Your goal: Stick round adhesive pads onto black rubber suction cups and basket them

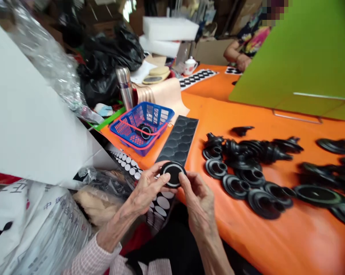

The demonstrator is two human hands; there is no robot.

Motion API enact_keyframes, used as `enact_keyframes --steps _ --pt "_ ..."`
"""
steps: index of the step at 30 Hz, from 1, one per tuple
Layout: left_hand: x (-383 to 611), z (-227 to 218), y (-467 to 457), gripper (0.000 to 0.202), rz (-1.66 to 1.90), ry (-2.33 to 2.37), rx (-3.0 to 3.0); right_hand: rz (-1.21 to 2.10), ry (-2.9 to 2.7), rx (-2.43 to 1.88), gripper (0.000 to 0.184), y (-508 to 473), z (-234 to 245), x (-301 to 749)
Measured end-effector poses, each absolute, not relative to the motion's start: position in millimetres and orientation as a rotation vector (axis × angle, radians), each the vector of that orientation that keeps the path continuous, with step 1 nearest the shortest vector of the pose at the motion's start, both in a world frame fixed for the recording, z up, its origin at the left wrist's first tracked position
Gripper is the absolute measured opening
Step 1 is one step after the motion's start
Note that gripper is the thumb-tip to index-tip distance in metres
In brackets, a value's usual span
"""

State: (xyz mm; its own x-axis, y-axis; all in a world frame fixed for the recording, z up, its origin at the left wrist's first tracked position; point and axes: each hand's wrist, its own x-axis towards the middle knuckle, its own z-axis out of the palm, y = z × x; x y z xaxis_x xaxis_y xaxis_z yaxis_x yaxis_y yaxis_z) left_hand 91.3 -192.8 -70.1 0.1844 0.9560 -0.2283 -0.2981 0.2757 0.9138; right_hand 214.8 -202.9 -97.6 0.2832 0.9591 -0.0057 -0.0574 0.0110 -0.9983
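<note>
Matt black moulded rubber on the ring-shaped fittings (235,186) (a shinier pale ring on the held disc (174,173)), glossy orange plastic sheeting (275,244), blue plastic on the basket (140,128), brushed steel on the flask (124,88).

Bright, even light falls across the glossy orange plastic table cover (275,233), with no hard shadows, only soft dark patches under the black rubber rings (235,187) lying on it. A pale glare spreads over the cover's near right corner. The round black rubber disc (174,174) above its near edge looks fairly sharp. Beyond the cover's far end, things soften slightly, and a pixelated block masks the top right. Wide-angle stretching bends shapes toward the frame's edges.
</note>
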Motion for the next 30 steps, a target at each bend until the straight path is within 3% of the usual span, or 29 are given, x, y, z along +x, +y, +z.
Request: enact_keyframes --steps 7,9,14,18,24,30 --pt "36 6 -128 0.056 1.182 1.459 1.44 1.357 -0.906 -0.858 0.03 -105 -33 170" --pt "29 14 -128 0.044 1.183 1.652 1.588 1.286 -0.915 -0.863 0.027 -92 -27 169" --pt "38 -57 -170 0.031 0.785 1.686 1.535 0.805 -1.386 -1.342 0.026 -137 -80 206" --pt "56 -114 -178 0.047 0.896 1.599 1.075 0.652 -1.562 -1.505 0.032 -188 -128 222" --pt "75 -106 -168 0.026 0.959 1.157 0.917 0.534 -1.645 -1.478 0.031 -191 -132 210" --pt "74 -113 -168 0.02 0.934 1.074 1.016 0.281 -1.666 -1.464 0.026 -178 -130 211"
